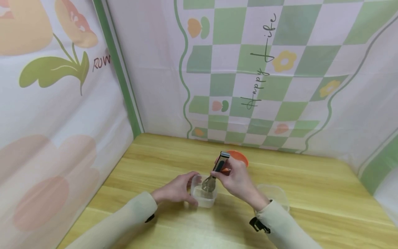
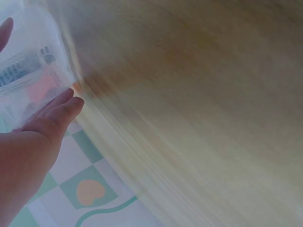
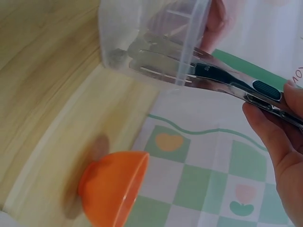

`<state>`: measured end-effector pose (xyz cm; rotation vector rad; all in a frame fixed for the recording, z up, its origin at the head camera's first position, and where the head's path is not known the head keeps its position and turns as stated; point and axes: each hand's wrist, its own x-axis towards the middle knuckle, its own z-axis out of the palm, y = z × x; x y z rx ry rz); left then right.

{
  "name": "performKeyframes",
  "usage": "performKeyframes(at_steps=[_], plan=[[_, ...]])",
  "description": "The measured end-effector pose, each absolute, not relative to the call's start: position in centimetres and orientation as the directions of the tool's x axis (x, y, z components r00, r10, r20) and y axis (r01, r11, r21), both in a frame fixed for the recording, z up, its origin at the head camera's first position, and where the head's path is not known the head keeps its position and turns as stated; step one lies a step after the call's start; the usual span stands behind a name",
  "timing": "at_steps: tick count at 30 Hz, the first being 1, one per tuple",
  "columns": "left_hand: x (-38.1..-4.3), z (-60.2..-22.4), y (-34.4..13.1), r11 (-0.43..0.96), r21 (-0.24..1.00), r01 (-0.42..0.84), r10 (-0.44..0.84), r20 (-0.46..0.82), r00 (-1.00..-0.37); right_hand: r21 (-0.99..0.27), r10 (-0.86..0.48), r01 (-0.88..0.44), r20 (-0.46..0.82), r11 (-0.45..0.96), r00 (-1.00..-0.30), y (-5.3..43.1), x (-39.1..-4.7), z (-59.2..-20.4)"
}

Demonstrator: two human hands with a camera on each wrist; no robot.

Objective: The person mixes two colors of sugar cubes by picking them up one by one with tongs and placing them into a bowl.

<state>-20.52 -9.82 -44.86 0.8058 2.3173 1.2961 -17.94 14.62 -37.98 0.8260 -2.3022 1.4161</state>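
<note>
My left hand (image 1: pixel 175 189) holds a clear plastic container (image 1: pixel 205 202) from its left side, thumb at the near corner and fingers at the far one. In my right hand (image 1: pixel 238 179) is a pair of metal food tongs (image 1: pixel 221 162) with dark grip inserts, pinched between thumb and fingers. The tongs slant down, and their slotted ends reach inside the container, as the right wrist view also shows. A small greyish patch (image 3: pixel 117 58) shows through the container's bottom by the tong tips; I cannot tell what it is.
An orange bowl (image 3: pixel 111 189) stands upright on the wooden table (image 1: pixel 155 155), partly behind my right hand in the head view. Under my right forearm lies a clear plastic lid-like piece (image 1: pixel 276 193). Printed cloth walls (image 1: pixel 161 86) border the table at the back and left.
</note>
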Motion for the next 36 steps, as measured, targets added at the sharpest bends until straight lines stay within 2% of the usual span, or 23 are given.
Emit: performKeyframes(at_steps=[15, 24, 32, 36], plan=[[-20.46, -44.82, -9.95, 0.405, 0.867, 0.292, 0.639, -0.04, -0.768, -0.686, -0.352, -0.667, 0.571, 0.291, -0.741, 14.33, -18.61, -38.79], [-20.42, -44.9, -9.91, 0.405, 0.867, 0.291, 0.638, -0.04, -0.769, -0.669, -0.369, -0.654, 0.542, 0.353, -0.755, 14.19, -18.07, -38.42], [-20.57, -45.11, -9.84, 0.42, 0.861, 0.288, 0.633, -0.05, -0.773, -0.682, -0.345, -0.651, 0.554, 0.333, -0.757, 14.16, -18.09, -38.37], [-20.6, -45.15, -9.78, 0.433, 0.854, 0.287, 0.627, -0.057, -0.777, -0.715, -0.331, -0.617, 0.524, 0.329, -0.784, 14.34, -18.1, -38.4]])
